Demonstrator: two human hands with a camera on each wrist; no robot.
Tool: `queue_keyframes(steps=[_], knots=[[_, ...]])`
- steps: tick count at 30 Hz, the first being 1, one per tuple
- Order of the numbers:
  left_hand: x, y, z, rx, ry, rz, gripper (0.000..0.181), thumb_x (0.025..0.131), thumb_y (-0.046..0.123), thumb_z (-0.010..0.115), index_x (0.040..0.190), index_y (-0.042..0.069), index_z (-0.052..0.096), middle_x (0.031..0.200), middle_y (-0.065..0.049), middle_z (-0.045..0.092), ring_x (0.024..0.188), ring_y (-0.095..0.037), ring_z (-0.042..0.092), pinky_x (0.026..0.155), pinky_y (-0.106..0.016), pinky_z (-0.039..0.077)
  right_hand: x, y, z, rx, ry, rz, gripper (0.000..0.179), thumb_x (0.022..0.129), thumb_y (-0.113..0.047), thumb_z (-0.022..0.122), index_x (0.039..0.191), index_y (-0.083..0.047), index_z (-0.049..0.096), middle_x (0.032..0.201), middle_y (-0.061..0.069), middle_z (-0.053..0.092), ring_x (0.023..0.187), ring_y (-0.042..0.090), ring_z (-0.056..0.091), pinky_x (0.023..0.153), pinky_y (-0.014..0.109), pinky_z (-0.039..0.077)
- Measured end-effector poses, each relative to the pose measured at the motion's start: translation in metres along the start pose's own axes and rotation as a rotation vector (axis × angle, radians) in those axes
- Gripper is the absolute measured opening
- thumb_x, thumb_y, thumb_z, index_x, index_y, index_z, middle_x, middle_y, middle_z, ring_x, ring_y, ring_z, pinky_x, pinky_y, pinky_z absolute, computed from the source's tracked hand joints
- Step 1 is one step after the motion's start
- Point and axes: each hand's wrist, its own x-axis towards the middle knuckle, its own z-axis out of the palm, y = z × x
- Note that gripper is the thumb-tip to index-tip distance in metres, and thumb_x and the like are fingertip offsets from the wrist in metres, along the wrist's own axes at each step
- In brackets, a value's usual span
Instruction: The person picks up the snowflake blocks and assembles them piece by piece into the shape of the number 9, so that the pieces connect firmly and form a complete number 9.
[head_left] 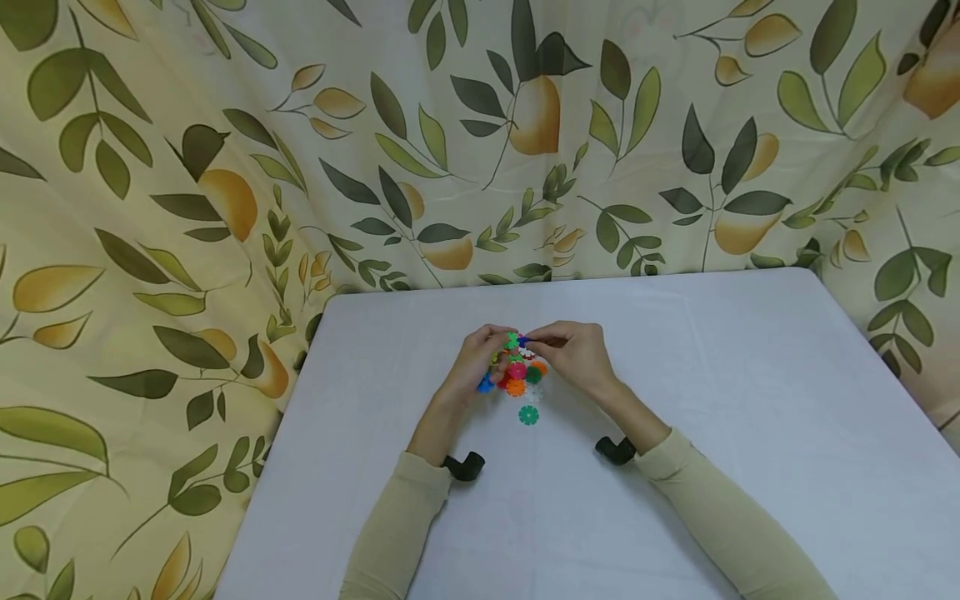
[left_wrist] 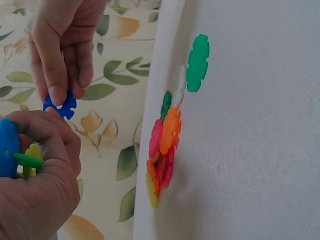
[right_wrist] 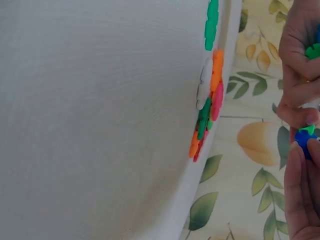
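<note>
A person in pale sleeves (head_left: pixel 401 525) works with two bare hands over a white-covered table (head_left: pixel 360 350), before a leaf-and-fruit-patterned curtain (head_left: pixel 420 100). From the person's left to right: a black wrist mount (head_left: pixel 467 467) sits below the left hand (head_left: pixel 472 360), whose fingers curl round a small bundle of notched snowflake discs. In that bundle I see a light blue disc (left_wrist: pixel 7 150), a yellow disc (left_wrist: pixel 33 152) and a green disc (head_left: pixel 512 341), the last up by the fingertips. Just beyond, on the tabletop, lies a loose heap of similar discs (head_left: pixel 517 372) in pink, orange, red, dark green and white, with one lone green disc (head_left: pixel 528 415) nearer the person. Furthest right, the right hand (head_left: pixel 576 357) pinches a dark blue disc (head_left: pixel 524 342) between thumb and fingertips, right up against the green one. Fingers cover the meeting point, so I cannot tell whether the notches are engaged. To my mind, a crooked push could skid the blue rim off the green edge; a pinch on so little rim might let it slip and drop towards the heap; and too hard a squeeze on the left might pop the bundle apart.
</note>
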Motion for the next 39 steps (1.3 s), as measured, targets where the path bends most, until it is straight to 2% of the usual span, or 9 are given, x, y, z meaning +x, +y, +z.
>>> queue_keyframes(steps=[7,14,17,21,25,31,36,39], knots=[[-0.001,-0.001,0.002,-0.028,-0.032,-0.011,0.030,0.110,0.022,0.047,0.129,0.001,0.055,0.099,-0.024,0.055,0.053,-0.008,0.045,0.047,-0.014,0.039,-0.001,0.002,0.000,-0.005,0.010,-0.003,0.010,0.085,-0.001,0.085,0.092,-0.007,0.084,0.088,0.005,0.079,0.075,0.018,0.076,0.063,0.020,0.058],[-0.001,-0.001,0.005,0.018,-0.069,-0.016,0.026,0.109,0.022,0.049,0.128,0.003,0.051,0.082,-0.008,0.057,0.051,-0.008,0.042,0.045,-0.015,0.036,-0.003,0.004,0.001,0.035,-0.008,-0.004,0.012,0.083,0.003,0.085,0.092,-0.005,0.084,0.086,0.007,0.078,0.072,0.020,0.076,0.062,0.021,0.058],[0.000,-0.002,0.005,0.030,-0.074,-0.024,0.024,0.109,0.021,0.049,0.128,0.006,0.049,0.082,-0.008,0.056,0.050,-0.007,0.041,0.045,-0.015,0.035,-0.004,0.004,0.001,0.038,-0.003,-0.002,0.013,0.083,0.004,0.085,0.092,-0.004,0.084,0.085,0.008,0.078,0.072,0.021,0.076,0.061,0.020,0.058],[-0.001,-0.001,0.004,0.000,-0.062,-0.022,0.026,0.109,0.024,0.052,0.127,0.005,0.051,0.080,-0.008,0.057,0.051,-0.007,0.041,0.044,-0.015,0.033,-0.002,0.003,0.000,0.037,-0.022,-0.008,0.012,0.084,0.000,0.085,0.095,-0.005,0.084,0.088,0.009,0.079,0.075,0.022,0.077,0.065,0.019,0.059],[-0.001,0.003,0.000,-0.014,-0.032,-0.002,0.029,0.108,0.026,0.056,0.127,0.004,0.055,0.082,-0.008,0.060,0.055,-0.009,0.046,0.047,-0.016,0.038,0.004,0.002,-0.003,0.010,-0.073,0.020,0.021,0.084,-0.002,0.086,0.104,-0.005,0.082,0.095,0.009,0.080,0.082,0.022,0.078,0.072,0.022,0.060],[0.000,0.004,-0.002,-0.048,-0.001,-0.014,0.023,0.108,0.021,0.054,0.124,0.005,0.056,0.084,-0.009,0.061,0.060,-0.013,0.052,0.051,-0.019,0.045,0.008,0.008,-0.007,-0.134,-0.173,0.141,0.023,0.087,-0.005,0.084,0.109,-0.004,0.080,0.100,0.009,0.079,0.086,0.023,0.076,0.079,0.035,0.062],[0.001,0.003,-0.002,-0.094,-0.018,-0.024,0.022,0.108,0.013,0.045,0.125,0.003,0.055,0.084,-0.009,0.060,0.060,-0.013,0.052,0.052,-0.018,0.045,0.007,0.015,-0.004,-0.217,-0.303,0.233,0.024,0.087,-0.010,0.084,0.110,-0.005,0.080,0.096,0.006,0.078,0.082,0.021,0.070,0.074,0.036,0.058],[0.001,0.003,-0.002,-0.110,-0.036,-0.021,0.026,0.108,0.009,0.041,0.128,0.000,0.055,0.085,-0.009,0.059,0.059,-0.012,0.050,0.051,-0.017,0.041,0.006,0.017,-0.001,-0.252,-0.363,0.253,0.024,0.086,-0.012,0.086,0.109,-0.006,0.080,0.091,0.003,0.076,0.079,0.019,0.068,0.071,0.035,0.056]])
